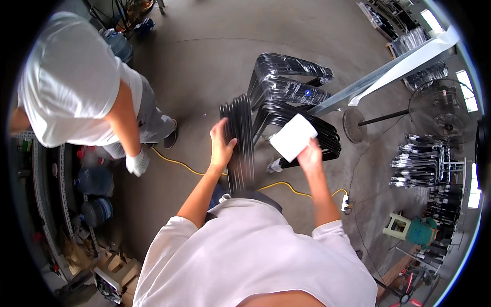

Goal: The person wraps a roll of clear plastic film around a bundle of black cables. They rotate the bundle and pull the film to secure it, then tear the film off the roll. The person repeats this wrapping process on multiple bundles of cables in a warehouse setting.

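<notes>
A bundle of black bent metal tubes (244, 135) stands upright in front of my body, its lower end blurred. My left hand (221, 147) lies against the bundle's left side, fingers stretched and thumb apart. In my right hand (310, 156) is a white square sheet (294, 137), pinched at its lower right corner; whether it is paper or cloth I cannot tell. Just behind the sheet are more black bent tubes (276, 113), side by side. Farther back, similar tube bundles (286, 66) are wrapped in clear film.
At left stands a co-worker (87, 87) wearing a white glove (137, 163). A yellow cable (281, 184) crosses the floor to a power strip (345, 202). A metal post (353, 94) and a stand fan (445, 117) are at right. Blue water jugs (96, 211) sit by the left shelving.
</notes>
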A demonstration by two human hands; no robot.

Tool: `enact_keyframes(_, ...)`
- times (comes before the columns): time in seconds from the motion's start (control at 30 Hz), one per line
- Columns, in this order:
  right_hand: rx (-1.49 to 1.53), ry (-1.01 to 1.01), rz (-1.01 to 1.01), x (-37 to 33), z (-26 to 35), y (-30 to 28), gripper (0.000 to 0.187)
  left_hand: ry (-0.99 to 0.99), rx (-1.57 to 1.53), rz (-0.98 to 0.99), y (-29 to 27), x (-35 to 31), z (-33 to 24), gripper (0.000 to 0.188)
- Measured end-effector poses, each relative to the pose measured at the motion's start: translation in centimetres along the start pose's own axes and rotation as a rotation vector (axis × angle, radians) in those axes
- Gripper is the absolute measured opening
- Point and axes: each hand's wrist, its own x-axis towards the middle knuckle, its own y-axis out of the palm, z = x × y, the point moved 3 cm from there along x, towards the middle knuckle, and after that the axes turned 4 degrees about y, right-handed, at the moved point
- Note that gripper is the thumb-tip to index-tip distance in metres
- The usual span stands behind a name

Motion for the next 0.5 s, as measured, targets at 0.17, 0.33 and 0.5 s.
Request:
enact_keyframes(0.17,0.444,0.288,0.129,-0.7,-7.5,2.1,0.077,0.438,0.584,0.287,0.6,0.8,-5.5,0.043)
enact_keyframes(0.33,0.339,0.318,0.160,1.0,-9.8,2.4,0.070,-0.159,-0.231,0.459,1.8,0.7,-4.7,0.020)
enact_keyframes(0.5,0.243,0.326,0.206,1.7,-9.4,2.8,0.066,-0.433,-0.552,0.324,1.9,0.8,-5.9,0.029)
